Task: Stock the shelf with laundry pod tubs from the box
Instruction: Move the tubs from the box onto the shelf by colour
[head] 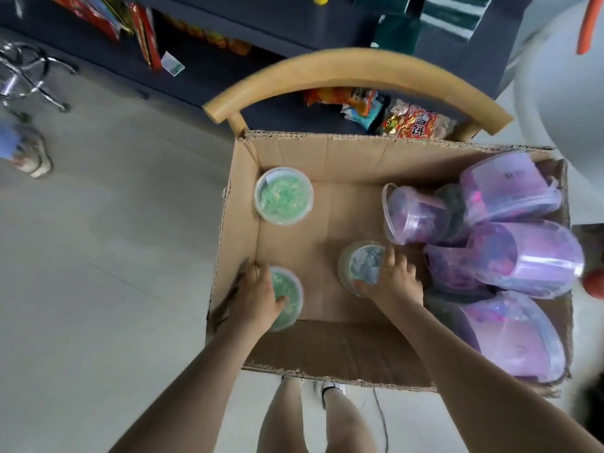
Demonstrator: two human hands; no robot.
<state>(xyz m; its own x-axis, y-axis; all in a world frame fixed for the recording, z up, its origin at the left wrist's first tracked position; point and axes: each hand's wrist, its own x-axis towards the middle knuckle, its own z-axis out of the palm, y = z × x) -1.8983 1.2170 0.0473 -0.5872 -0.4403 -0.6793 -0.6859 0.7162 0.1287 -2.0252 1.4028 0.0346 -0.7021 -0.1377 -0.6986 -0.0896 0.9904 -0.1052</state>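
An open cardboard box [327, 158] sits on a chair below me. Three small clear tubs with green pods stand upright in it: one at the far left [283, 195], one at the near left [289, 297], one in the middle [361, 264]. My left hand [258, 297] grips the near-left tub from above. My right hand [394, 277] has its fingers curled over the lid of the middle tub. Several larger clear tubs with purple pods [523, 256] lie tumbled on their sides in the right half of the box.
The wooden chair back [346, 68] curves behind the box. Dark shelves [228, 24] with snack packets stand beyond it, more packets low on the right [411, 122]. Grey floor lies to the left, with a chrome stool base [26, 73] and someone's shoe [32, 152].
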